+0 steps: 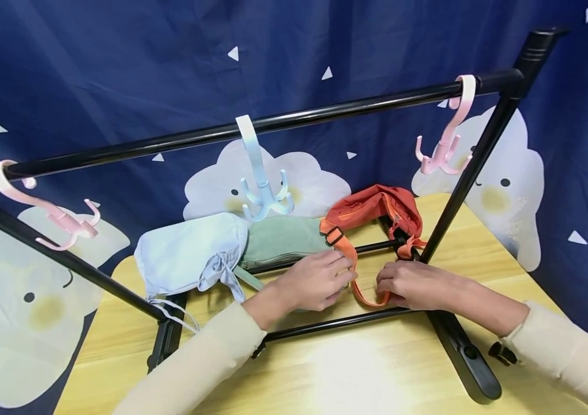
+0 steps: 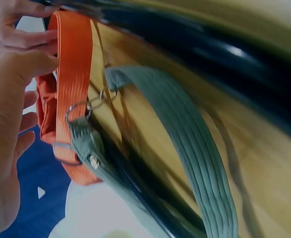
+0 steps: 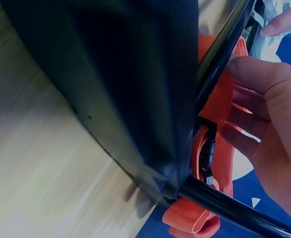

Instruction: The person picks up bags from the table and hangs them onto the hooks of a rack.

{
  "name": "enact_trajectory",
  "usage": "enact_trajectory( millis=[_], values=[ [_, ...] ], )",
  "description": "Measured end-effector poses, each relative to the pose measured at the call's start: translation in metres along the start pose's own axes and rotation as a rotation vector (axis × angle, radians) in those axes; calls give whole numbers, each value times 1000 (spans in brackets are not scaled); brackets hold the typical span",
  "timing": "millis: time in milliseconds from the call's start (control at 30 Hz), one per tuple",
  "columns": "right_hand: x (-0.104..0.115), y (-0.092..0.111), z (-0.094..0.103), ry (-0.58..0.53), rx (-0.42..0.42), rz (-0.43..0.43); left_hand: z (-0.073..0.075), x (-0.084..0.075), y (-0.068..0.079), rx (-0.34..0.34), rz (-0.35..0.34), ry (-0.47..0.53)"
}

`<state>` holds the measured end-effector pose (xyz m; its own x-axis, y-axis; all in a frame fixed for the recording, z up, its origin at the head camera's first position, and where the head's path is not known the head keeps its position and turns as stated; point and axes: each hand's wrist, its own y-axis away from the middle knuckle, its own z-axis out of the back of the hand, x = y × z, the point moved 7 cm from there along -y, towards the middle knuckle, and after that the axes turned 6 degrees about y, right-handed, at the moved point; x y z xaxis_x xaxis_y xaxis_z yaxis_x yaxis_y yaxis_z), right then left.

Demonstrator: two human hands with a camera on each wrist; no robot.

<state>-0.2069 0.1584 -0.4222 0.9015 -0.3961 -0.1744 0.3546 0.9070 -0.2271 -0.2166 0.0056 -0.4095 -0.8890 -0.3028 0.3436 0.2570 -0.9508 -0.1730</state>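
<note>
A red waist bag [image 1: 377,207] with an orange strap [image 1: 348,253] lies at the back right, beside the rack's right leg. My right hand [image 1: 413,283] pinches the low loop of that strap; in the right wrist view its thumb [image 3: 254,72] and fingers meet the webbing. My left hand [image 1: 320,279] is at the strap's left edge, fingers loosely bent, the thumb tip [image 2: 48,62] against or just over the orange band. Close by is a green bag [image 1: 281,242] with a ribbed green strap [image 2: 180,129] and metal rings [image 2: 78,110].
A black rack [image 1: 351,109] stands over the wooden table [image 1: 356,374], low bars crossing near both hands. From its top bar hang a blue hook [image 1: 265,196] and two pink hooks [image 1: 68,225]. A pale blue bag [image 1: 190,253] lies left; a black buckle [image 1: 502,353] sits front right.
</note>
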Motion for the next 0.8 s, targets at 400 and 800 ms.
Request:
enact_trajectory(
  millis=[400, 800],
  values=[
    [2, 1, -2, 29, 34, -3, -19, -13, -28, 102, -54, 16],
    [0, 0, -7, 19, 58, -26, -35, -13, -39, 210, -60, -16]
  ],
)
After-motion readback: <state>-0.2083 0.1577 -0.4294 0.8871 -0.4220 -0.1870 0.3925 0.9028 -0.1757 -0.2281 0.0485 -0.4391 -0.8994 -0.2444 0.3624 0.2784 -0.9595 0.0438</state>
